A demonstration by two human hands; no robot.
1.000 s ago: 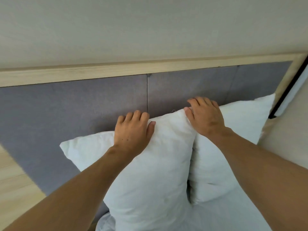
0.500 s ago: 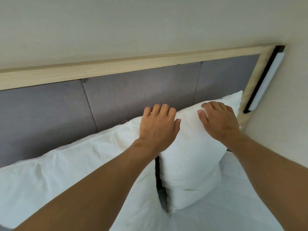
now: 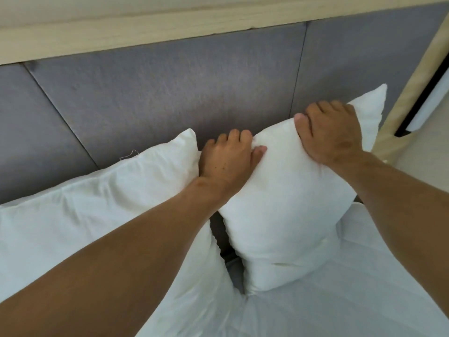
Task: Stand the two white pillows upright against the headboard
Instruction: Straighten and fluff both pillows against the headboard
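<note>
the grey padded headboard (image 3: pixel 170 93), capped by a pale wood rail (image 3: pixel 145 27), fills the view from nine o'clock round to one o'clock and serves as the backstop both pillows lean on. the white sheet (image 3: pixel 352 300) spreads across four to six o'clock, giving the pillows a soft base to stand on. the left pillow (image 3: pixel 97 215) runs from nine o'clock toward the centre, tilted back on the padding with its top corner up at about eleven o'clock; it looks already stood, though its lower part is hidden by the forearm and cut off by the frame edge. the right pillow (image 3: pixel 286 203) stands just right of centre, narrow side up, its back seemingly against the headboard, probably held so it can be squared off before being let go. a dark gap at six o'clock separates the two pillows low down. the left hand (image 3: pixel 226 164) closes on the right pillow's upper left corner, thumb in front and fingers curled over behind. the right hand (image 3: pixel 332 135) at one o'clock clamps the same pillow's top edge, knuckles bent; its fingertips vanish behind the fabric, so how deep the hold goes cannot be told. a dark strip (image 3: pixel 420 93) at two o'clock is cut off and hard to identify.
</note>
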